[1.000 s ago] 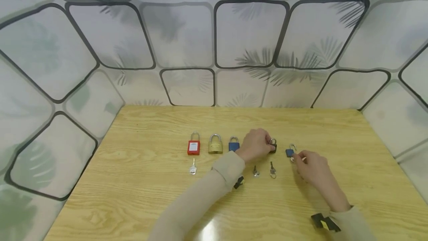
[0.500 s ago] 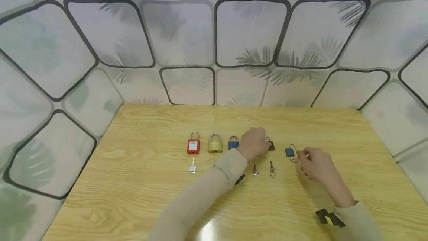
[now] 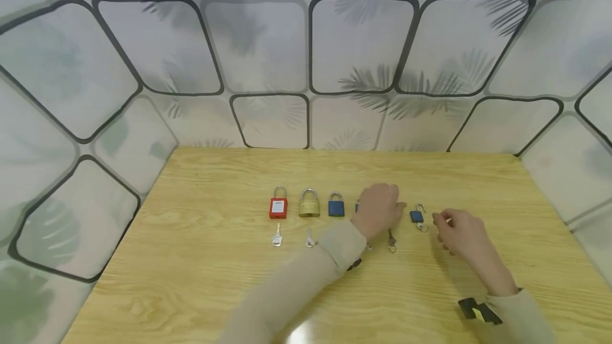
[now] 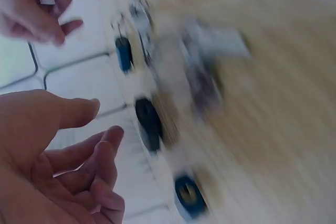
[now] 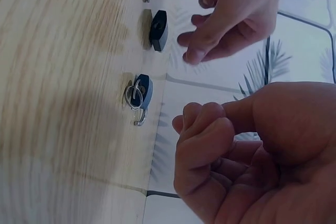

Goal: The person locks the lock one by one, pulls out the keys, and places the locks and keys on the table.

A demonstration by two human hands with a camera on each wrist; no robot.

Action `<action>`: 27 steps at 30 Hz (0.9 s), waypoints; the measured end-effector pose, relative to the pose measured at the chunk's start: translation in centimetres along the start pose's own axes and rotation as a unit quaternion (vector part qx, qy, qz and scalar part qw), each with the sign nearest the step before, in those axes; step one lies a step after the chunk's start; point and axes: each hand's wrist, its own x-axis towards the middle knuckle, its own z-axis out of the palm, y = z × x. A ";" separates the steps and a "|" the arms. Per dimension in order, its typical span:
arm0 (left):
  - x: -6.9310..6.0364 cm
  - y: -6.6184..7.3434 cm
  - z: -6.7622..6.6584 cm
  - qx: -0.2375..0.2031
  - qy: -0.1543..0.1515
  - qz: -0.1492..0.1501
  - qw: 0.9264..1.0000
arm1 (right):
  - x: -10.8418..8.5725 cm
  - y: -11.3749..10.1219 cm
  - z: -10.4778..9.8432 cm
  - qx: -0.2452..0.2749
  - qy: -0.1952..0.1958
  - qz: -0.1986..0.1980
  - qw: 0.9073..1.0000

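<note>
My left hand point(image 3: 380, 206) hovers over the black padlock point(image 4: 148, 124), thumb and fingers apart, touching nothing; in the head view it covers that lock. The small blue padlock point(image 3: 417, 216) lies between my hands, its shackle swung open and a key on a ring point(image 3: 422, 228) at its keyhole end. Just right of it, my right hand point(image 3: 461, 232) is in the air with loosely curled fingers, and nothing shows in its grasp. In the right wrist view the ringed blue padlock point(image 5: 143, 92) and the black one stand apart from both hands.
Leftward in the row lie a red padlock point(image 3: 278, 207), a brass padlock point(image 3: 309, 206) and a blue padlock point(image 3: 336, 207). Another blue lock is mostly behind my left hand. Loose keys lie nearer me, including a silver key point(image 3: 277, 237) and a dark key point(image 3: 392, 242). A patterned wall backs the wooden table point(image 3: 191, 280).
My left hand has let go of the black padlock and shifted slightly right. My right hand has left the small blue padlock's key and drawn away to the right.
</note>
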 end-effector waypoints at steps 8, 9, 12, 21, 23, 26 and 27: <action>0.7 2.7 2.5 0.079 0.005 0.043 0.996 | 0.3 0.4 -0.5 -0.009 0.010 -0.025 1.000; 0.7 2.9 2.7 0.094 0.005 0.045 0.995 | 0.3 0.4 -0.6 -0.011 0.011 -0.026 1.000; 0.6 3.3 2.9 0.118 -0.005 0.040 0.992 | 0.3 0.4 -0.7 -0.013 0.012 -0.030 0.999; 0.6 4.2 2.3 0.090 -0.033 0.007 0.995 | 0.4 0.7 -1.2 -0.015 0.013 -0.020 1.000; 0.6 4.2 2.3 0.087 -0.037 0.004 0.995 | 0.4 0.8 -1.2 -0.016 0.014 -0.017 1.000; 0.6 4.1 2.2 0.076 -0.043 0.004 0.996 | 0.4 0.8 -1.2 -0.015 0.015 -0.015 1.000; 0.6 4.1 2.2 0.070 -0.046 0.005 0.996 | 0.4 0.9 -1.1 -0.014 0.015 -0.014 1.000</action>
